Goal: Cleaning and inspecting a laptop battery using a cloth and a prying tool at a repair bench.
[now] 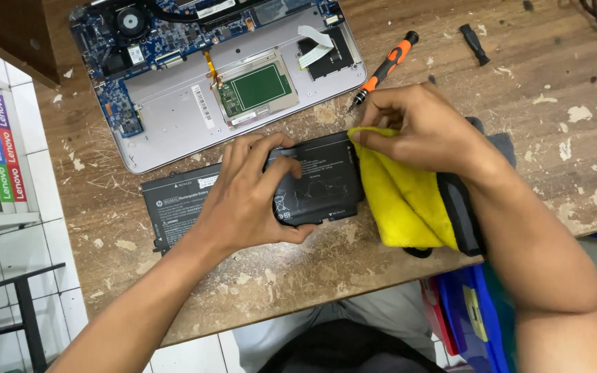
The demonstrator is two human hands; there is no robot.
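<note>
Wiping step: your left hand [247,200] clamped the black battery [257,190] flat on the bench [278,276], right hand [419,128] pinched the yellow cloth [402,200] at its right end; next likely a steady swipe.

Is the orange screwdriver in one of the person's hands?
No: the orange screwdriver lies on the table, while the right hand pinches a yellow cloth.

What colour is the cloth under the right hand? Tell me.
Yellow, with a dark grey edge. The cloth shows best in the head view, pinched by the right hand beside the black battery.
</note>
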